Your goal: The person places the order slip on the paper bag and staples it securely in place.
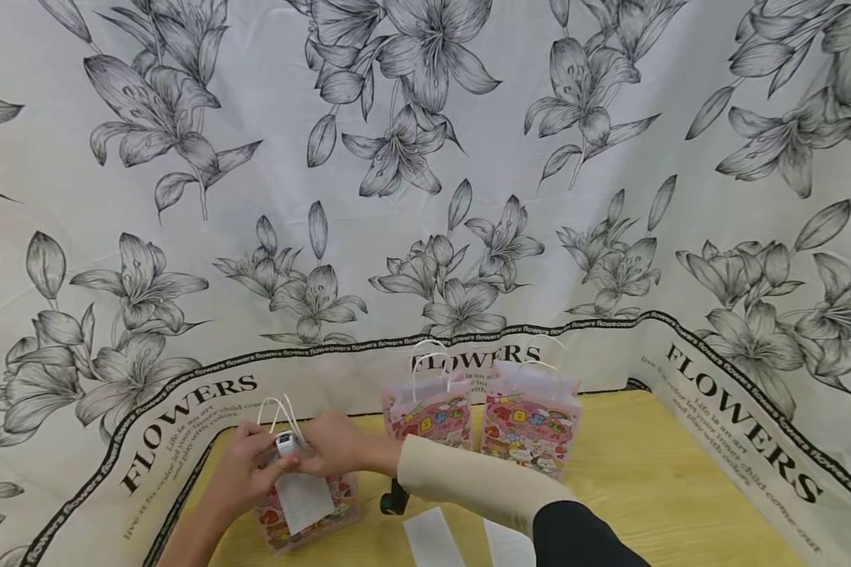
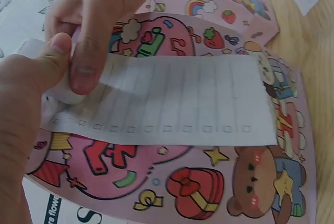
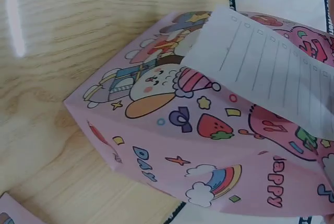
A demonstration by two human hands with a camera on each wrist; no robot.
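Note:
A pink cartoon-print paper gift bag (image 1: 273,524) with white handles stands at the front left in the head view. A ruled white paper slip (image 2: 177,98) with a column of small boxes lies against its front. My left hand (image 1: 244,472) holds a small white device (image 1: 286,442), which looks like a mini stapler, at the bag's top edge. Opposite it, my right hand (image 1: 333,445) grips the same spot, its thumb on the device's end beside the slip. Its other fingers are partly hidden behind the bag. In the right wrist view, the slip's free end (image 3: 224,41) stands off the bag.
Similar pink gift bags (image 1: 532,425) with white handles stand at the back. White paper slips (image 1: 432,539) lie near the front of the wooden table (image 1: 652,488). A black object (image 1: 395,500) sits under the right forearm. Flower-print cloth (image 1: 425,260) hangs behind.

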